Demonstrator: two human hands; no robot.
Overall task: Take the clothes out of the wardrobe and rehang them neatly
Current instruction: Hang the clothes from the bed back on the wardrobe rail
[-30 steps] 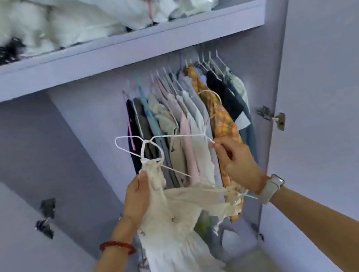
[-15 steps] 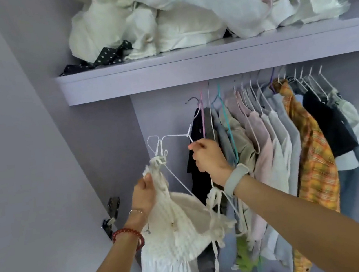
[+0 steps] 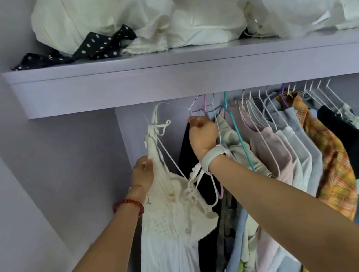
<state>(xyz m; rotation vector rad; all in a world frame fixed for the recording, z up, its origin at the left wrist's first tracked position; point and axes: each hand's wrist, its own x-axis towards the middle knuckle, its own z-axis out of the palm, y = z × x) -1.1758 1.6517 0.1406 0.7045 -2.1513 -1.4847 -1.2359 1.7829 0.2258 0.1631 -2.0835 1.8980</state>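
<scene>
Head view showed the right hand (image 3: 202,133), fingers clamped on the white hanger (image 3: 171,109), had lifted it under the shelf (image 3: 188,77) edge while the left hand (image 3: 143,174) pinched the cream dress (image 3: 172,206), nearly rehung.

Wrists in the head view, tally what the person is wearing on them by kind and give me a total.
Bracelets: 2, a red bead bracelet and a thin chain bracelet, both on the left wrist
Watches: 1, a pale-strapped watch on the right wrist
Total: 3
</scene>
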